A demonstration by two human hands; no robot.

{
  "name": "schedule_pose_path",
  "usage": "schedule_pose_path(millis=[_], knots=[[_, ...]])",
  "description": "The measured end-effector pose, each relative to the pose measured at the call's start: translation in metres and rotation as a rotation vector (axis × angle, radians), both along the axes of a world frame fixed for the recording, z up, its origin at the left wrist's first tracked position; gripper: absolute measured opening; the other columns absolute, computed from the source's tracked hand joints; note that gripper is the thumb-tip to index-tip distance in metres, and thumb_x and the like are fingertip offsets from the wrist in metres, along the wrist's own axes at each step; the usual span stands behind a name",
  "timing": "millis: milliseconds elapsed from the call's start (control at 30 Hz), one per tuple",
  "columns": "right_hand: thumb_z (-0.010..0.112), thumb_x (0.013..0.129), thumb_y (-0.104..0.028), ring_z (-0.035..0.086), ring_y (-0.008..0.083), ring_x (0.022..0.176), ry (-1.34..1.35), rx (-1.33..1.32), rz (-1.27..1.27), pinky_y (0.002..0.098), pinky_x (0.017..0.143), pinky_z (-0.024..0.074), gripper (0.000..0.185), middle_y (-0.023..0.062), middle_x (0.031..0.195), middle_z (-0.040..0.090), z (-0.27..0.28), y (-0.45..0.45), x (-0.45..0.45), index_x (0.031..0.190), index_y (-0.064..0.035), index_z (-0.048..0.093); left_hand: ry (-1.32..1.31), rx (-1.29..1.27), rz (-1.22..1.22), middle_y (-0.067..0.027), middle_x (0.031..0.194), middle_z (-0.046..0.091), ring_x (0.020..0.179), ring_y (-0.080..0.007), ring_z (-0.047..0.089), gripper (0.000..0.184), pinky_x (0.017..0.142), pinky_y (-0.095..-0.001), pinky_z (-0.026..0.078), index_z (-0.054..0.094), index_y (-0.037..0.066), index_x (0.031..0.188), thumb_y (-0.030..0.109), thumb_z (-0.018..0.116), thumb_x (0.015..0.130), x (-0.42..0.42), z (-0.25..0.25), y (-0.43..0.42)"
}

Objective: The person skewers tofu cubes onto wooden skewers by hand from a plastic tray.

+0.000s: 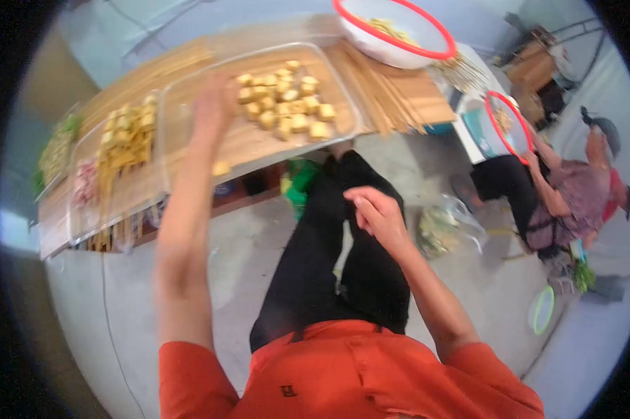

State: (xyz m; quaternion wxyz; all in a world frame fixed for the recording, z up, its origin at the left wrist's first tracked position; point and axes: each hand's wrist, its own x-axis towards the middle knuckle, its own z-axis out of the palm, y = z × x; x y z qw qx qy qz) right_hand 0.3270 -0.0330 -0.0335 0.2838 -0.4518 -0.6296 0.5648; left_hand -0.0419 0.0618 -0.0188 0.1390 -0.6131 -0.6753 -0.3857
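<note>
A shallow clear tray on the wooden table holds many yellow tofu-like cubes, heaped toward its right side. My left hand reaches over this tray, left of the cubes. Motion smears its fingers, so their grip is hidden. One loose cube lies at the tray's near edge. Over my lap, away from the table, my right hand is closed with the fingers curled in; whatever it may hold is hidden. Thin wooden sticks lie in a bundle right of the tray.
A second tray at left holds skewered yellow cubes and pink pieces. Farther left are green vegetables. A red-rimmed white basin stands at the back. At right, a seated person handles a red-rimmed bowl. A plastic bag lies on the floor.
</note>
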Motion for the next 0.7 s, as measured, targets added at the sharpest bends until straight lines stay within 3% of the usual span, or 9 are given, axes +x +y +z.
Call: schedule_pose_path(millis=[100, 200, 233, 300, 400, 467, 533, 700], knots=[[0.053, 0.096, -0.016, 0.053, 0.0081, 0.058, -0.14, 0.215, -0.09, 0.0271, 0.056, 0.0442, 0.022, 0.0013, 0.063, 0.055, 0.01, 0.036, 0.007, 0.108, -0.0018, 0.064, -0.035, -0.084, -0.011, -0.0151, 0.103, 0.063, 0.099, -0.0343, 0.06, 0.025, 0.084, -0.0445, 0.049, 0.066, 0.011, 0.11, 0.023, 0.062, 0.089, -0.008, -0.006, 0.01], [0.057, 0.093, -0.017, 0.063, 0.0234, 0.059, -0.378, 0.501, -0.167, 0.0376, 0.058, 0.0475, 0.019, 0.0117, 0.065, 0.062, 0.018, 0.072, 0.011, 0.103, -0.0041, 0.065, -0.038, -0.052, -0.014, -0.0147, 0.103, 0.062, 0.099, -0.0346, 0.06, 0.025, 0.084, -0.0438, 0.049, 0.065, 0.011, 0.111, 0.019, 0.064, 0.087, -0.006, -0.006, 0.011], [0.057, 0.093, -0.017, 0.063, 0.0234, 0.059, -0.385, 0.502, -0.167, 0.0376, 0.058, 0.0475, 0.019, 0.0117, 0.065, 0.062, 0.019, 0.085, 0.012, 0.103, -0.0041, 0.065, -0.021, -0.044, -0.026, -0.0147, 0.104, 0.063, 0.097, -0.0328, 0.061, 0.026, 0.084, -0.0425, 0.049, 0.065, 0.012, 0.112, 0.018, 0.065, 0.087, -0.005, -0.007, 0.012], [0.059, 0.09, -0.021, 0.065, 0.0347, 0.067, -0.636, 0.818, -0.175, 0.0446, 0.061, 0.0483, 0.018, 0.0173, 0.071, 0.065, 0.013, 0.112, 0.015, 0.098, -0.0055, 0.065, -0.009, -0.042, -0.04, -0.0148, 0.104, 0.063, 0.095, -0.031, 0.061, 0.028, 0.084, -0.0412, 0.049, 0.065, 0.012, 0.113, 0.017, 0.066, 0.086, -0.003, -0.008, 0.012], [0.06, 0.089, -0.023, 0.065, 0.0394, 0.073, -0.79, 0.933, -0.193, 0.0491, 0.064, 0.0485, 0.019, 0.0199, 0.075, 0.066, 0.005, 0.146, 0.012, 0.093, -0.005, 0.064, 0.031, 0.015, -0.016, -0.0136, 0.104, 0.063, 0.095, -0.0304, 0.062, 0.026, 0.082, -0.0418, 0.049, 0.065, 0.011, 0.112, 0.017, 0.065, 0.087, 0.0, -0.006, 0.009], [0.061, 0.088, -0.026, 0.065, 0.0395, 0.075, -0.78, 0.921, -0.172, 0.05, 0.066, 0.0493, 0.022, 0.0204, 0.075, 0.066, 0.002, 0.16, 0.009, 0.092, -0.0047, 0.063, 0.029, 0.001, -0.016, -0.0133, 0.104, 0.063, 0.097, -0.031, 0.062, 0.024, 0.082, -0.0426, 0.049, 0.065, 0.012, 0.112, 0.017, 0.065, 0.088, 0.0, -0.005, 0.01], [0.063, 0.084, -0.028, 0.065, 0.039, 0.079, -0.949, 0.824, -0.188, 0.0486, 0.072, 0.0492, 0.024, 0.0211, 0.079, 0.067, -0.001, 0.172, 0.003, 0.092, -0.0055, 0.066, 0.019, 0.0, -0.012, -0.015, 0.106, 0.061, 0.099, -0.0338, 0.06, 0.025, 0.083, -0.0441, 0.049, 0.065, 0.011, 0.111, 0.015, 0.065, 0.087, 0.001, -0.007, 0.012], [0.061, 0.081, -0.027, 0.066, 0.0387, 0.078, -0.908, 0.769, -0.162, 0.05, 0.072, 0.0494, 0.023, 0.0206, 0.078, 0.067, 0.003, 0.19, 0.002, 0.082, -0.004, 0.067, -0.062, -0.074, -0.031, -0.0163, 0.111, 0.061, 0.103, -0.0365, 0.059, 0.025, 0.086, -0.0451, 0.049, 0.065, 0.01, 0.11, 0.011, 0.065, 0.085, 0.007, 0.002, 0.006]])
